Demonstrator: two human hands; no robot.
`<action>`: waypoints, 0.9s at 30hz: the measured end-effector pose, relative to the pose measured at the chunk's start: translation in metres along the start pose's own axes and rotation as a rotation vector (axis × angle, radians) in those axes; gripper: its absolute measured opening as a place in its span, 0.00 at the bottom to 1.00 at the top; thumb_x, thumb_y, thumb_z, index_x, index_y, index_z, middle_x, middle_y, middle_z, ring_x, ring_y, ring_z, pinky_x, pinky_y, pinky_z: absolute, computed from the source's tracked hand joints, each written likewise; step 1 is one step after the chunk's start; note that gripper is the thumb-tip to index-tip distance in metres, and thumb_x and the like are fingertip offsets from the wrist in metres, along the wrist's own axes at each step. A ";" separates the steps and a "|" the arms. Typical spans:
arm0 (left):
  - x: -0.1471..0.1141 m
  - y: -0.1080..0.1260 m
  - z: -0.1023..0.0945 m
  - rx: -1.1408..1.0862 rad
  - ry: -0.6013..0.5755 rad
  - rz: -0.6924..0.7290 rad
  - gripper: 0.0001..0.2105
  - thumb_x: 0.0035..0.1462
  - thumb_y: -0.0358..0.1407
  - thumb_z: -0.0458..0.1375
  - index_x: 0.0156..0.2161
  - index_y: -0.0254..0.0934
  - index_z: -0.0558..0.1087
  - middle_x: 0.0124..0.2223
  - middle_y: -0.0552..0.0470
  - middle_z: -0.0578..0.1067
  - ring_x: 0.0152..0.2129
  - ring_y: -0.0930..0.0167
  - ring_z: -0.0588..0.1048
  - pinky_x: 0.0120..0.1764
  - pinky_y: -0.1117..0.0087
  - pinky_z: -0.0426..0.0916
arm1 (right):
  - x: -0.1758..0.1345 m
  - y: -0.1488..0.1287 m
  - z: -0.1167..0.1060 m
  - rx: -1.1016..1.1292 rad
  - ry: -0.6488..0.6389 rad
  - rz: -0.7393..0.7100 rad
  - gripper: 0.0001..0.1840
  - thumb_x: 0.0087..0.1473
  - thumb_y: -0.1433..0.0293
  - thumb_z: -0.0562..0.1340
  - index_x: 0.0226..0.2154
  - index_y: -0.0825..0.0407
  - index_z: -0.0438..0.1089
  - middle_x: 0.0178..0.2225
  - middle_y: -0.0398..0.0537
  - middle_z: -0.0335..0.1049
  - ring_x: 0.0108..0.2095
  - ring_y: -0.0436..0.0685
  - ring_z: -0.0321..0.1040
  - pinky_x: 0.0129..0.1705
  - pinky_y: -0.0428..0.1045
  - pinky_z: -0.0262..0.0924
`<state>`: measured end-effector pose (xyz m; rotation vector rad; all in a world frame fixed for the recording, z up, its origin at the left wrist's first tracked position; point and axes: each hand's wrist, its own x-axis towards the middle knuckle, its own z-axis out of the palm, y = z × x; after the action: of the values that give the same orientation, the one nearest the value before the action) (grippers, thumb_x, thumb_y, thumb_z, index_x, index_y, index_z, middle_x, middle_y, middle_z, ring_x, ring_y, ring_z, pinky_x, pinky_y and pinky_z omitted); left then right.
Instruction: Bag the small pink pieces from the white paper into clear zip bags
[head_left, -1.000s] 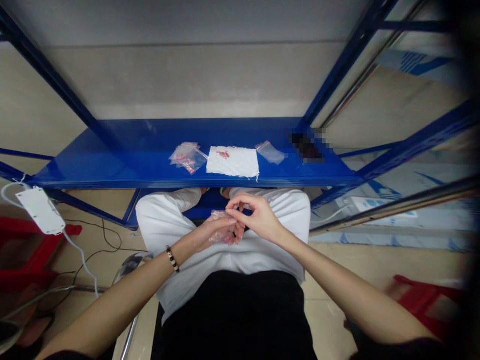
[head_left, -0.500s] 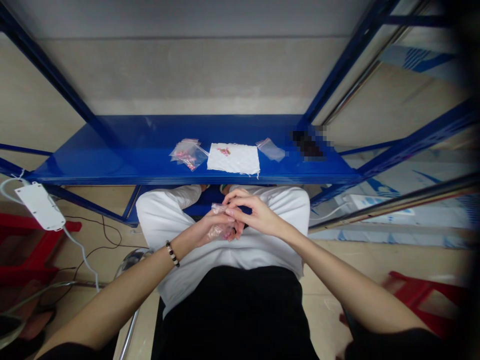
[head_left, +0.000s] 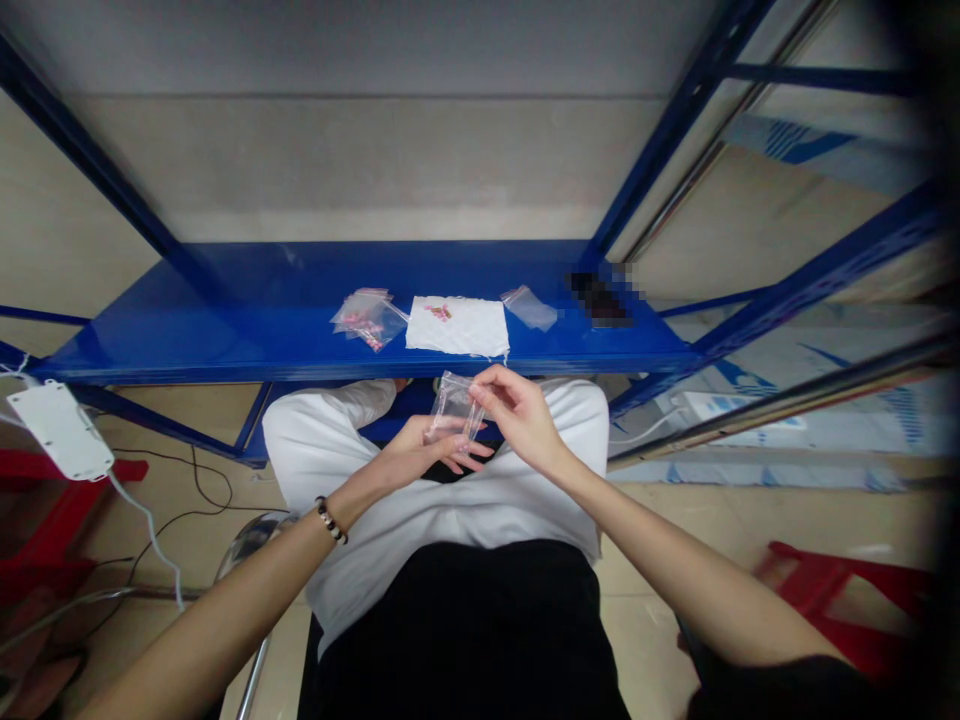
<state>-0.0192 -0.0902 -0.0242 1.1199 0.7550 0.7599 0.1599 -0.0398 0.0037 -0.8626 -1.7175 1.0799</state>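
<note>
Above my lap, a small clear plastic bag [head_left: 453, 402] is held between both hands. My left hand [head_left: 427, 448] is closed on its lower part, thumb over the front and some fingers stretched out behind. At the bag's right edge, my right hand [head_left: 514, 408] pinches the plastic between thumb and fingertips. Whatever lies inside the bag is too small to make out. On the blue shelf [head_left: 247, 310] ahead lies a white cloth [head_left: 472, 330] with small pink pieces [head_left: 438, 312] on it. Left of the cloth are bags of pink pieces [head_left: 369, 320]; to its right rests another clear bag [head_left: 531, 308].
A dark, blurred-out object [head_left: 600, 298] lies at the shelf's right end. A white power strip [head_left: 61, 430] with cables hangs at the left. Red stools [head_left: 832, 600] stand low on both sides, and blue posts [head_left: 675, 130] frame the shelf.
The bag has been raised and stands more upright, its top spread into view. My right hand has moved from over my left fingers to the bag's right edge. The view has shifted slightly.
</note>
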 end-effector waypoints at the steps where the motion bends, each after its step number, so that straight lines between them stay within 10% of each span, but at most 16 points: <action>1: 0.000 0.000 -0.001 0.038 0.017 -0.006 0.26 0.59 0.48 0.60 0.55 0.30 0.71 0.49 0.31 0.78 0.37 0.61 0.81 0.34 0.69 0.71 | 0.000 0.000 0.000 0.016 0.022 0.007 0.11 0.58 0.60 0.64 0.32 0.51 0.71 0.29 0.45 0.70 0.32 0.54 0.68 0.36 0.49 0.64; 8: -0.002 0.003 -0.008 0.251 0.116 0.071 0.17 0.55 0.46 0.64 0.35 0.29 0.77 0.34 0.40 0.82 0.27 0.69 0.79 0.28 0.74 0.68 | -0.005 0.001 0.005 0.136 0.060 0.021 0.15 0.58 0.60 0.64 0.46 0.49 0.68 0.29 0.43 0.70 0.28 0.52 0.68 0.32 0.47 0.65; 12: -0.003 0.004 -0.008 0.149 0.108 0.125 0.17 0.56 0.44 0.64 0.41 0.31 0.73 0.37 0.39 0.82 0.28 0.68 0.80 0.28 0.73 0.68 | -0.004 -0.002 0.006 0.200 0.039 0.054 0.22 0.55 0.60 0.67 0.51 0.48 0.66 0.29 0.41 0.70 0.27 0.50 0.67 0.31 0.46 0.65; 21: -0.002 0.004 -0.006 0.164 0.067 0.143 0.16 0.60 0.45 0.59 0.39 0.29 0.75 0.43 0.35 0.80 0.34 0.65 0.79 0.29 0.72 0.68 | -0.001 0.002 0.008 0.160 0.049 0.103 0.13 0.51 0.58 0.69 0.30 0.52 0.75 0.28 0.45 0.73 0.28 0.52 0.68 0.31 0.47 0.64; 27: 0.001 0.004 -0.008 0.166 0.202 0.273 0.17 0.53 0.37 0.67 0.47 0.32 0.76 0.48 0.42 0.79 0.46 0.64 0.76 0.48 0.67 0.68 | -0.002 -0.003 0.008 0.188 0.011 0.108 0.15 0.55 0.57 0.65 0.28 0.52 0.71 0.24 0.42 0.68 0.25 0.50 0.64 0.28 0.46 0.61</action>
<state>-0.0259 -0.0841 -0.0227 1.3267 0.8566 1.0674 0.1528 -0.0452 0.0044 -0.8474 -1.5467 1.2840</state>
